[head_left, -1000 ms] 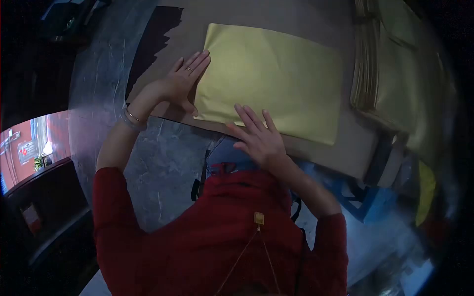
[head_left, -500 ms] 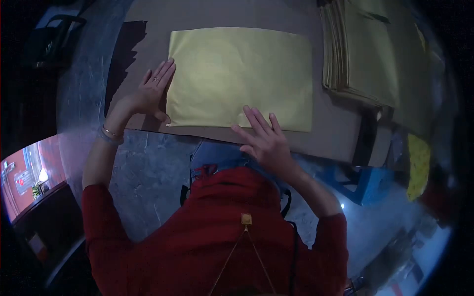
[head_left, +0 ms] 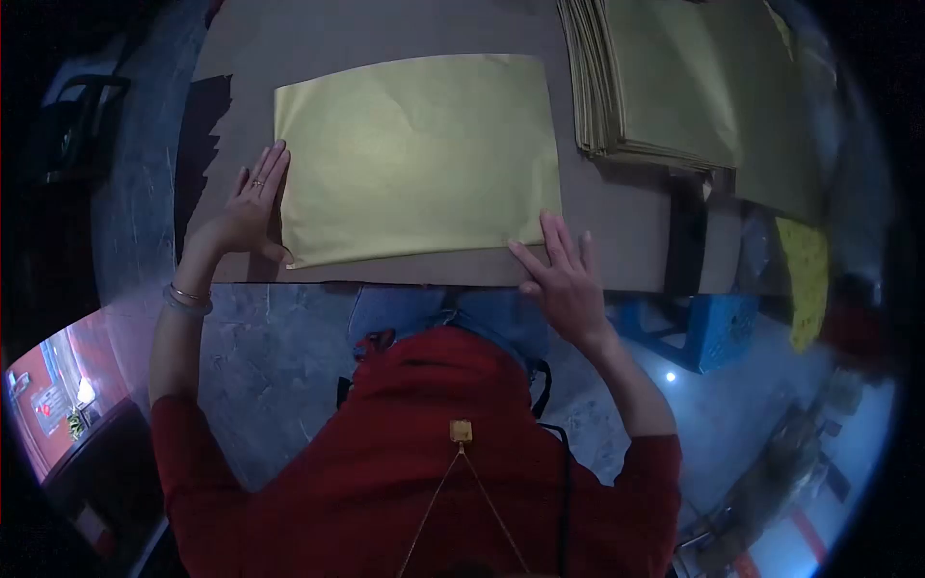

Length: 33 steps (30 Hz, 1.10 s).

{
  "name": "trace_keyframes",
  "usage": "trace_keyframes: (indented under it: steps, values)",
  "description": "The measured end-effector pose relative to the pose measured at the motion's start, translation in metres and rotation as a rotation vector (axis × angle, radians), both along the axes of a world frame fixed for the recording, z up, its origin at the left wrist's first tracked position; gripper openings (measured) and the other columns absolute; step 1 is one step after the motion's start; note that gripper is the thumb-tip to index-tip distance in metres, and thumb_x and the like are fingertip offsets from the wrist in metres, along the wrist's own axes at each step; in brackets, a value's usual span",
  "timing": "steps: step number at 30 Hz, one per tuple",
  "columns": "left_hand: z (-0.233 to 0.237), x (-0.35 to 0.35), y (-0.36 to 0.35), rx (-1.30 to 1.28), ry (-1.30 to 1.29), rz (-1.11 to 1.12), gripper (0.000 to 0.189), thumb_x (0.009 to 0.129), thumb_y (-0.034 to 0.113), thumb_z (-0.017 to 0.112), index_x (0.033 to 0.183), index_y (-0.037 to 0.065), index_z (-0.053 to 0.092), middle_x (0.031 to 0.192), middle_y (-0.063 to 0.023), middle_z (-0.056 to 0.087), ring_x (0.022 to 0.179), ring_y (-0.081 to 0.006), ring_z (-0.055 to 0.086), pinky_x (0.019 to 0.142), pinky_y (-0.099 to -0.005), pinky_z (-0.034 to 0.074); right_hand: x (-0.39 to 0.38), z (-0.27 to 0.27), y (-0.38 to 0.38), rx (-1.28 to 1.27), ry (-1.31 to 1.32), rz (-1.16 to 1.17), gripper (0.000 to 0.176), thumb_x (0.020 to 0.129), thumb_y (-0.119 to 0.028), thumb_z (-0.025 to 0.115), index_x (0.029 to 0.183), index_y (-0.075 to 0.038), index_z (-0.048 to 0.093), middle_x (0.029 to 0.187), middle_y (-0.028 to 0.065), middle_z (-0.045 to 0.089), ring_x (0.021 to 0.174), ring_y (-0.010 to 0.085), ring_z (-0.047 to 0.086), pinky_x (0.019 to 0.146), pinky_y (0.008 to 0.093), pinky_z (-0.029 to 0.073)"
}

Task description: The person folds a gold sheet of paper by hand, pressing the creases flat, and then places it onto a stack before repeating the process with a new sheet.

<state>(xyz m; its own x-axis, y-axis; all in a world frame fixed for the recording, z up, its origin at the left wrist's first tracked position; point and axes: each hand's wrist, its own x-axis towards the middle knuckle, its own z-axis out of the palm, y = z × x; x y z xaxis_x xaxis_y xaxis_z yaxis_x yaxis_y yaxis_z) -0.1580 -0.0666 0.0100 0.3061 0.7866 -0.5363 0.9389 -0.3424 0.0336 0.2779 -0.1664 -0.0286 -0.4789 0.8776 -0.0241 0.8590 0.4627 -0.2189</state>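
Red sleeves (head_left: 188, 433), bare hands. Left hand (head_left: 249, 217): not gripping, thumb apart from the fingers, thumb tip at the near left corner of the gold sheet (head_left: 414, 159), fingers along its left edge. Ring (head_left: 258, 182) on one finger, bracelets (head_left: 189, 300) at the wrist. Right hand (head_left: 573, 294): also not gripping, fingers spread, fingertips on the sheet at its near right corner, palm just off the near edge.

Gold sheet lies between the two hands on the cardboard-covered bench (head_left: 621, 226), long side running left to right, a few creases across it. Far left corner squared, surface slightly rippled. Near edge of the sheet runs close to the near edge of the bench.

Far right: stack of gold sheets (head_left: 674, 87), layered edges facing left, apart from the single sheet. Dark strip (head_left: 686, 236) across the cardboard, near side of the stack. Dark jagged patch (head_left: 202, 125) at the bench's left side. Yellow piece (head_left: 805, 279) hangs off the right side. Blue stool (head_left: 721, 332) below the bench, near right, on the grey floor (head_left: 265, 337).
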Motion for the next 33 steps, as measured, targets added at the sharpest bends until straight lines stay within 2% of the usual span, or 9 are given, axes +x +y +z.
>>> trace_keyframes:
  steps: [9, 13, 16, 18, 20, 21, 26, 28, 33]
  values:
    - [0.002, 0.002, 0.001, -0.040, 0.020, 0.015, 0.148, 0.037, 0.042, 0.088, 0.147, 0.007, -0.005, 0.155, -0.0116, -0.002, 0.144, -0.0255, -0.002, 0.114, -0.0479, 0.009, 0.034, 0.006, -0.006, -0.033, -0.072, -0.152, 0.065, 0.071, -0.020, 0.073, 0.132, -0.024, 0.050, 0.148, 0.0195, 0.026, 0.136, 0.0325, 0.029, 0.106, 0.0551, 0.026]
    - [-0.005, -0.004, -0.001, -0.006, -0.031, -0.012, 0.150, 0.035, 0.045, 0.088, 0.147, 0.006, -0.003, 0.155, -0.0121, -0.001, 0.144, -0.0260, -0.002, 0.114, -0.0486, 0.008, 0.034, 0.006, -0.007, -0.044, -0.064, -0.151, 0.065, 0.073, -0.019, 0.072, 0.133, -0.021, 0.048, 0.148, 0.0207, 0.025, 0.137, 0.0332, 0.028, 0.107, 0.0547, 0.025]
    - [0.002, 0.001, 0.001, -0.030, -0.041, 0.011, 0.150, 0.035, 0.046, 0.088, 0.147, 0.005, -0.003, 0.155, -0.0126, -0.001, 0.144, -0.0264, -0.002, 0.114, -0.0487, 0.007, 0.031, 0.008, -0.011, -0.100, -0.085, -0.201, 0.067, 0.077, -0.028, 0.068, 0.139, -0.024, 0.041, 0.150, 0.0163, 0.023, 0.137, 0.0328, 0.027, 0.108, 0.0532, 0.024]
    - [0.002, 0.002, 0.001, -0.053, -0.038, 0.038, 0.150, 0.035, 0.046, 0.088, 0.147, 0.005, -0.004, 0.155, -0.0128, -0.001, 0.144, -0.0267, -0.002, 0.114, -0.0486, 0.007, 0.028, 0.006, -0.009, -0.038, -0.108, -0.230, 0.066, 0.081, -0.025, 0.064, 0.140, -0.014, 0.038, 0.150, 0.0172, 0.023, 0.138, 0.0335, 0.026, 0.109, 0.0536, 0.021]
    - [0.001, 0.003, 0.000, -0.055, -0.035, 0.021, 0.151, 0.035, 0.046, 0.088, 0.147, 0.005, -0.004, 0.155, -0.0130, -0.001, 0.144, -0.0269, -0.003, 0.114, -0.0487, 0.006, 0.019, 0.009, -0.002, -0.026, -0.060, -0.210, 0.065, 0.082, -0.025, 0.063, 0.140, -0.010, 0.037, 0.150, 0.0175, 0.023, 0.138, 0.0331, 0.025, 0.109, 0.0535, 0.020]
    - [0.000, 0.002, 0.000, -0.051, -0.036, 0.027, 0.151, 0.035, 0.046, 0.088, 0.147, 0.005, -0.004, 0.155, -0.0130, -0.001, 0.144, -0.0269, -0.003, 0.114, -0.0487, 0.006, 0.009, 0.010, 0.001, -0.023, -0.011, -0.196, 0.065, 0.083, -0.024, 0.061, 0.140, -0.007, 0.036, 0.150, 0.0179, 0.023, 0.138, 0.0327, 0.025, 0.109, 0.0535, 0.020]
    - [0.003, 0.005, 0.000, -0.068, -0.055, 0.039, 0.151, 0.036, 0.050, 0.088, 0.147, 0.005, -0.005, 0.155, -0.0135, -0.002, 0.143, -0.0279, -0.003, 0.114, -0.0496, 0.007, -0.078, 0.014, 0.035, -0.034, 0.264, -0.039, 0.062, 0.087, -0.029, 0.056, 0.141, -0.006, 0.034, 0.151, 0.0146, 0.023, 0.140, 0.0295, 0.022, 0.110, 0.0500, 0.019]
    - [-0.011, -0.002, -0.001, -0.030, -0.052, 0.019, 0.151, 0.036, 0.051, 0.087, 0.147, 0.004, -0.005, 0.155, -0.0138, -0.002, 0.143, -0.0285, -0.002, 0.114, -0.0500, 0.007, -0.130, 0.005, 0.055, 0.039, 0.224, 0.014, 0.062, 0.091, -0.038, 0.048, 0.142, -0.007, 0.032, 0.151, 0.0125, 0.023, 0.140, 0.0262, 0.021, 0.111, 0.0474, 0.018]
    - [-0.010, -0.001, -0.001, -0.009, -0.055, -0.009, 0.152, 0.036, 0.053, 0.087, 0.147, 0.004, -0.005, 0.155, -0.0145, -0.001, 0.143, -0.0298, -0.001, 0.114, -0.0514, 0.007, -0.241, -0.021, 0.105, 0.158, 0.331, 0.176, 0.056, 0.096, -0.042, 0.038, 0.142, -0.010, 0.033, 0.150, 0.0102, 0.025, 0.140, 0.0234, 0.021, 0.112, 0.0462, 0.016]
